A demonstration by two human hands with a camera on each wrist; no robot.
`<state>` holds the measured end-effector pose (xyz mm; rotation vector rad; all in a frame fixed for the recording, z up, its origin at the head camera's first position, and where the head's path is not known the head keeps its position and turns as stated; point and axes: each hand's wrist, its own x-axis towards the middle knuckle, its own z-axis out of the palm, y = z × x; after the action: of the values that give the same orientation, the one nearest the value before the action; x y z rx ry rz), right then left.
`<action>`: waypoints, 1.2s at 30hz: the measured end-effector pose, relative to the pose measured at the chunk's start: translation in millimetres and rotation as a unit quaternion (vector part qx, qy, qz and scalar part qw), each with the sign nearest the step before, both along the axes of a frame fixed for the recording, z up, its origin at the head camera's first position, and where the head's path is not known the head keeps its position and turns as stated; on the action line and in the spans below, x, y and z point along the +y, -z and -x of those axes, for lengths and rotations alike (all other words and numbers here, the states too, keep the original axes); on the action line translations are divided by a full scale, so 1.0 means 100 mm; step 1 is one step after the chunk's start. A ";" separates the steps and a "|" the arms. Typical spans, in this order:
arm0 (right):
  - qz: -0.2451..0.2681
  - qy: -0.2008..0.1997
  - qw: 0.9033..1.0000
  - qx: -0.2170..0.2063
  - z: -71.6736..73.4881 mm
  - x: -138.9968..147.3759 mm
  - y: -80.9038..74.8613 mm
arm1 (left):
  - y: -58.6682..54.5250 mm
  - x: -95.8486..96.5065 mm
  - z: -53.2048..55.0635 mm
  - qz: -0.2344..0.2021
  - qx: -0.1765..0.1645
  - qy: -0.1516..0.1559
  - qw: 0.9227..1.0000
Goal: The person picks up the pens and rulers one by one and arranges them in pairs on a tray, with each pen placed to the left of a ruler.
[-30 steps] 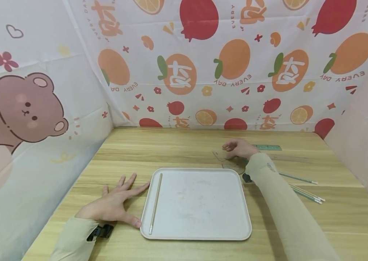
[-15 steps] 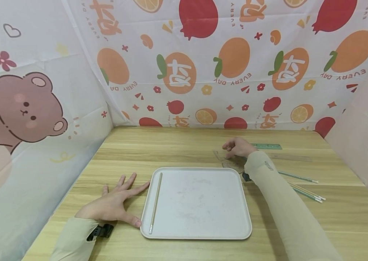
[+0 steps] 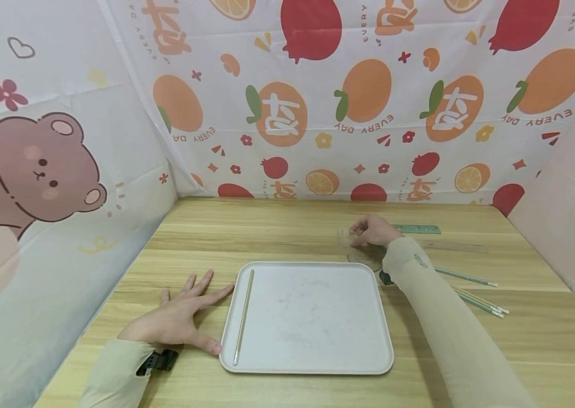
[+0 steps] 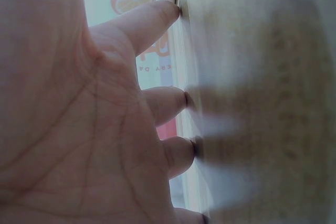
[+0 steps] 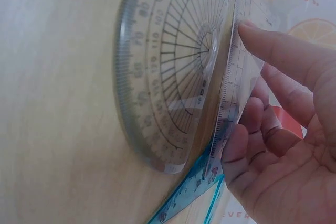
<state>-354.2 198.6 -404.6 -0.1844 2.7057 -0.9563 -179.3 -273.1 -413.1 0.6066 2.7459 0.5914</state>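
Observation:
My left hand (image 3: 175,323) lies with spread fingers at the tray's left side, its thumb and index fingertips at the rim. Its palm and fingertips on the wood show in the left wrist view. On the pale tray (image 3: 313,317) a gold pencil (image 3: 244,317) lies along the left edge. Behind the tray, my right hand (image 3: 374,230) pinches a clear set square (image 5: 239,72) between thumb and fingers, tilted up off the table. A clear protractor (image 5: 163,72) lies beside it. Under the set square shows a teal piece with ruler marks (image 5: 191,190), partly hidden.
A green ruler (image 3: 420,229) and a clear ruler (image 3: 456,247) lie at the back right. Several pencils (image 3: 466,276) lie right of the tray, partly behind my right sleeve. Printed cloths (image 3: 318,141) hang behind and beside the wooden table (image 3: 246,226).
The set square, flat on the table before, is now pinched and tilted up by the right hand, whose fingers have closed slightly. The left hand, tray and gold pencil have stayed put.

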 end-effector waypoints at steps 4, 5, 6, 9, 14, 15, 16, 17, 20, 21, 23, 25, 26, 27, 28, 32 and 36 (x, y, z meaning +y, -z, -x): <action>-0.002 0.006 1.000 0.002 -0.02 -0.02 -0.02 | 0.00 0.00 0.00 0.000 -0.002 -0.001 1.000; -0.002 0.007 1.000 0.000 -0.02 -0.02 -0.03 | 0.00 0.00 0.00 0.000 -0.003 -0.001 1.000; 0.000 0.004 1.000 0.000 -0.02 -0.01 -0.04 | 0.00 0.00 0.00 0.001 -0.003 -0.001 1.000; 0.004 0.004 1.000 -0.001 0.00 0.00 -0.03 | -0.01 0.00 -0.01 0.002 -0.004 -0.001 1.000; 0.017 0.008 1.000 -0.011 0.02 0.04 -0.02 | -0.01 0.00 -0.01 0.002 0.000 0.000 1.000; 0.019 0.008 1.000 -0.012 0.03 0.04 -0.02 | -0.01 0.00 -0.01 0.003 0.002 0.000 1.000; 0.021 0.008 1.000 -0.013 0.03 0.05 -0.02 | -0.01 0.00 -0.01 0.003 0.002 0.000 1.000; 0.020 0.007 1.000 -0.012 0.02 0.05 -0.02 | -0.01 0.00 -0.02 0.003 0.003 0.000 1.000; 0.022 0.003 1.000 -0.011 0.02 0.07 -0.03 | -0.02 0.00 -0.02 0.001 0.001 -0.001 1.000; 0.024 0.004 1.000 -0.013 0.01 0.07 -0.03 | -0.02 0.00 -0.02 0.000 -0.001 -0.001 1.000; 0.029 0.002 0.999 -0.016 0.00 0.07 -0.04 | -0.03 0.00 -0.02 -0.002 -0.002 -0.002 1.000; 0.036 0.001 0.999 -0.018 0.00 0.08 -0.04 | -0.03 0.00 -0.03 -0.001 -0.003 -0.001 1.000; 0.040 0.001 0.999 -0.019 0.00 0.08 -0.04 | -0.02 0.00 -0.03 -0.001 -0.003 0.000 1.000; 0.043 0.001 0.999 -0.019 0.00 0.09 -0.04 | -0.02 0.00 -0.03 0.000 -0.003 0.001 1.000; 0.045 0.000 0.999 -0.019 0.00 0.09 -0.05 | -0.02 0.00 -0.03 0.000 -0.002 0.001 1.000; 0.052 -0.006 0.999 -0.014 -0.02 0.09 -0.08 | -0.02 0.00 -0.03 -0.001 -0.002 0.003 1.000; 0.056 -0.009 0.998 -0.010 -0.06 0.06 -0.13 | -0.03 -0.01 -0.03 -0.005 -0.002 0.004 1.000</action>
<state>-348.2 204.9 -392.0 -0.2186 2.6308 -1.0987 -176.1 -273.7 -410.0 0.6164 2.7367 0.6059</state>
